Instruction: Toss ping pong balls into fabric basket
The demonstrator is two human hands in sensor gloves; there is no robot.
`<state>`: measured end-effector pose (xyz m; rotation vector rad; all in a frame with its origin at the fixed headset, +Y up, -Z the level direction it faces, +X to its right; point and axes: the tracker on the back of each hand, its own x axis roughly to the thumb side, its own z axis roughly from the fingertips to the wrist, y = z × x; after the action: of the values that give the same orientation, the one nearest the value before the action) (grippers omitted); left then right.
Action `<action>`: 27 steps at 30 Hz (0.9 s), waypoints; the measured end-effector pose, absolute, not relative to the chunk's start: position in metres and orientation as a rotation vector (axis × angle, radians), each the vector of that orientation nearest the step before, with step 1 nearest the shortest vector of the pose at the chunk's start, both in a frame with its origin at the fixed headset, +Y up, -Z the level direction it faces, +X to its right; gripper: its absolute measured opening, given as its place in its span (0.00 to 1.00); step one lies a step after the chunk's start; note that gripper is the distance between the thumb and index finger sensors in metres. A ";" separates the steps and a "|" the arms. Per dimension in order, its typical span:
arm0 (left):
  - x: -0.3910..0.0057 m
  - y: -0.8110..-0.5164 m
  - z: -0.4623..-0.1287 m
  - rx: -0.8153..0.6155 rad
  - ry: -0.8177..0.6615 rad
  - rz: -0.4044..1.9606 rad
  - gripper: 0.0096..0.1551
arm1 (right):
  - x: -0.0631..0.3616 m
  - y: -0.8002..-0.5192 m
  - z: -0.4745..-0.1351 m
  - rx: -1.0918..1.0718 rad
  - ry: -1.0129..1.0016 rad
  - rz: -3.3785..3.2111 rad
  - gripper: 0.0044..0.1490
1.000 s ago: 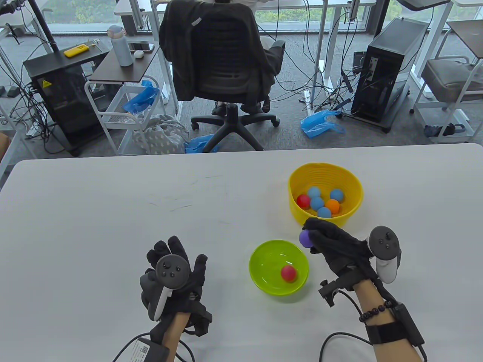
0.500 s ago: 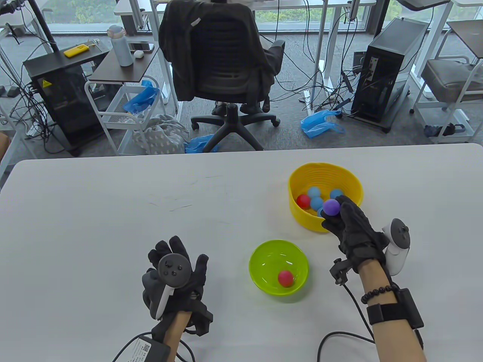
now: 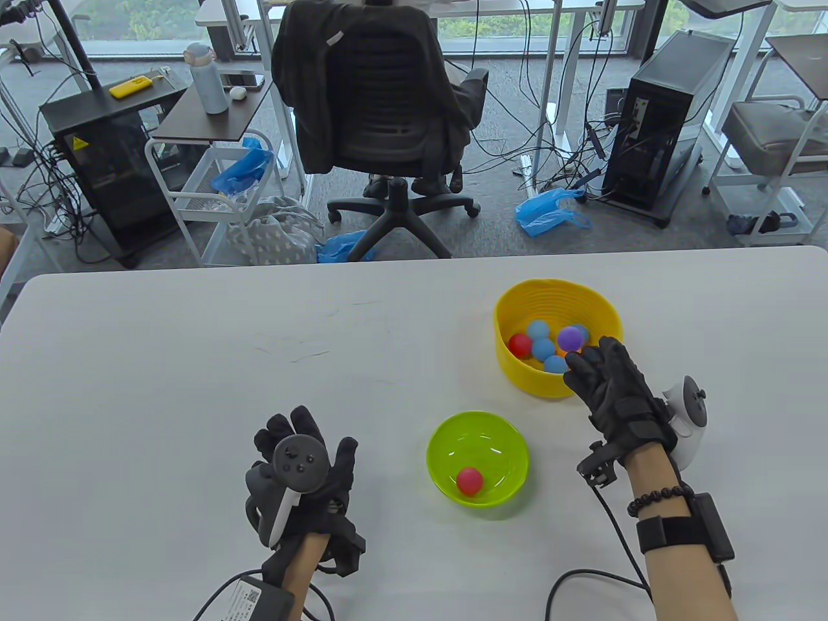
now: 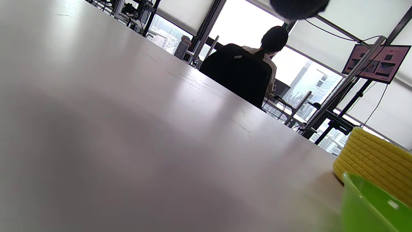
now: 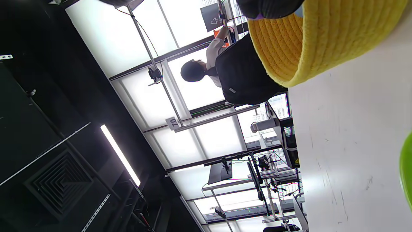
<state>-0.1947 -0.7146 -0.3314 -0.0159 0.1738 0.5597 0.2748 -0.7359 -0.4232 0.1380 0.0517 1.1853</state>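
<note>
Ping pong balls everywhere you look! A purple ball (image 3: 570,337) sits just clear of the right hand (image 3: 611,388), above the cluster inside the yellow fabric basket (image 3: 517,374); whether it touches the balls under it, I can't tell. That right hand reaches over the basket's near rim, fingers (image 3: 587,369) spread and fairly straight, gripping nothing. In the basket: a red ball (image 3: 519,344) on the left, several light blue balls (image 3: 542,348) bunched in the middle, and a sliver of orange ball (image 3: 573,354) peeking out by the fingertips. The white tracker (image 3: 687,420) rides on the back of the right hand, a dark bead bracelet (image 3: 658,498) and a black strap at the wrist.

Over to the green bowl (image 3: 446,435), nearer the person and left of the basket, apart from it: one red ball (image 3: 469,480) lies in its bottom, toward the near left side.

The left hand (image 3: 301,482) rests on the white table (image 3: 194,362), well left of the bowl, fingers stretched forward and relaxed, touching none of the balls, its tracker on top.

From the right wrist view, tilted on its side, the basket's ribbed yellow wall (image 5: 309,38) fills the top corner. From the left wrist view, the bowl's green rim (image 4: 370,206) and the basket (image 4: 376,161) sit at the far right across bare tabletop.

Beyond the table, an office chair (image 3: 381,97) draped in a dark jacket.
</note>
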 end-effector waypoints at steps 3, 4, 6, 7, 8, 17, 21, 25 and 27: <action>-0.195 -0.715 -0.331 -0.017 0.175 0.559 0.51 | 0.276 -0.733 -0.421 0.151 0.032 1.203 0.54; -0.195 -0.714 -0.331 -0.017 0.175 0.560 0.51 | 0.276 -0.731 -0.420 0.150 0.016 1.220 0.53; -0.195 -0.714 -0.331 -0.014 0.174 0.560 0.51 | 0.276 -0.727 -0.416 0.146 -0.027 1.288 0.50; -0.195 -0.714 -0.331 -0.014 0.173 0.560 0.51 | 0.275 -0.725 -0.415 0.143 -0.046 1.321 0.48; -0.195 -0.715 -0.331 -0.013 0.172 0.558 0.51 | 0.274 -0.723 -0.412 0.130 -0.081 1.376 0.47; -0.195 -0.714 -0.331 -0.010 0.170 0.563 0.51 | 0.244 -0.695 -0.393 0.216 -0.291 1.840 0.35; -0.196 -0.714 -0.331 -0.008 0.169 0.565 0.51 | 0.217 -0.685 -0.384 0.346 -0.296 2.039 0.34; -0.196 -0.714 -0.331 -0.007 0.167 0.568 0.51 | 0.185 -0.683 -0.376 0.485 -0.242 2.202 0.34; -0.196 -0.714 -0.331 -0.004 0.167 0.569 0.51 | 0.170 -0.685 -0.373 0.551 -0.202 2.276 0.34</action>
<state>-0.1961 -0.7145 -0.3310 -0.0042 0.1671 0.5691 0.1703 -0.6853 -0.3733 0.5509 -0.2019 2.2761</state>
